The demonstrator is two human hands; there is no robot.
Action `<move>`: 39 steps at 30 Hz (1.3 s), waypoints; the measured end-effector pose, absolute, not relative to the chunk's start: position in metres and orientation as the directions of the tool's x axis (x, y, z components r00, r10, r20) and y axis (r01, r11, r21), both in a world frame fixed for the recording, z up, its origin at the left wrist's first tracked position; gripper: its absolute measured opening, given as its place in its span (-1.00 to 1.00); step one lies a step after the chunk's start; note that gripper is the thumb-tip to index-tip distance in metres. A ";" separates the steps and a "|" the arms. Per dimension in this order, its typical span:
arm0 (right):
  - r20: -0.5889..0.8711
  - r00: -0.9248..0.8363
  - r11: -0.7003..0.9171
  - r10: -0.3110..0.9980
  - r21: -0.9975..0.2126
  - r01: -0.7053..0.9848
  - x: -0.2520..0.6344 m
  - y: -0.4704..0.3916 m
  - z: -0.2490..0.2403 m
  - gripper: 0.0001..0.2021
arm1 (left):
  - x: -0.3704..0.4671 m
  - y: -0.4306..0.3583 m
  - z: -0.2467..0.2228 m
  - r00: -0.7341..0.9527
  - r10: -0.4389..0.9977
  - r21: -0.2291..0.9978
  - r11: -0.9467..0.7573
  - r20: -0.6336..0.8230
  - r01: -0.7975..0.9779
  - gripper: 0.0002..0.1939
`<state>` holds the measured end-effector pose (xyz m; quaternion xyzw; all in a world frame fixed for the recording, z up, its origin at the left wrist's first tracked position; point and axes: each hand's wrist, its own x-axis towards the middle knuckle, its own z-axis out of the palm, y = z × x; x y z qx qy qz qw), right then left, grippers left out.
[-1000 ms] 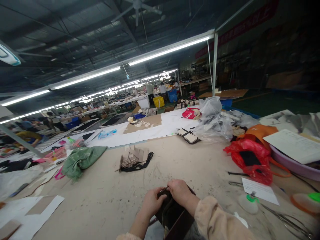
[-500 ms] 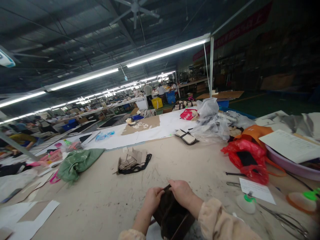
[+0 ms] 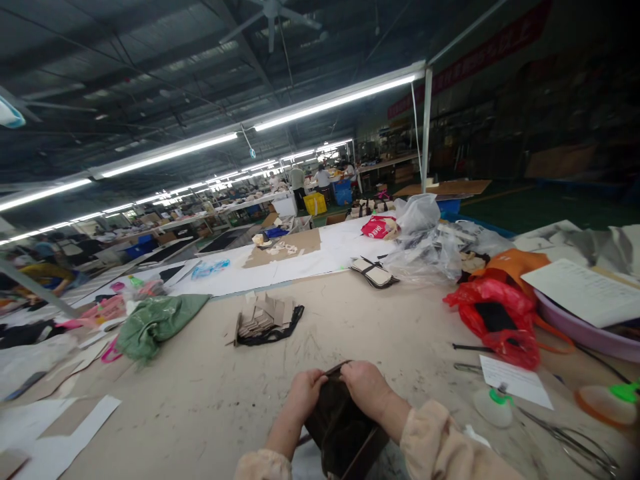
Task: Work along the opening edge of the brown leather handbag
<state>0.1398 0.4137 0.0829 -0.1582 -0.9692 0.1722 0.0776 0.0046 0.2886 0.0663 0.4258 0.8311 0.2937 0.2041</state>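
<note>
A dark brown piece of material (image 3: pixel 343 430) lies at the near edge of the beige table (image 3: pixel 210 393). My left hand (image 3: pixel 304 395) grips its upper left edge and my right hand (image 3: pixel 369 391) grips its upper right edge, fingers curled over the top. Both wrists wear pale pink sleeves. A stack of cut cardboard pieces on a black strap (image 3: pixel 265 319) lies farther out, beyond my hands.
A green bag (image 3: pixel 155 321) lies at the left, white paper sheets (image 3: pixel 55 440) at the near left. At the right are a red plastic bag (image 3: pixel 495 319), a paper slip (image 3: pixel 516 381), scissors (image 3: pixel 570 440), a purple basin (image 3: pixel 585 330) and clear bags (image 3: pixel 425 247). People work at distant tables.
My hands have kept their grip on the dark piece and shifted it slightly, its top edge now bowed upward. The view has wobbled a little.
</note>
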 end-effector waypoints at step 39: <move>0.091 -0.884 0.856 0.459 -0.310 0.413 0.132 0.420 0.086 -0.86 | 0.012 0.289 0.065 -0.572 0.803 0.517 0.566 -0.168 0.642 -0.70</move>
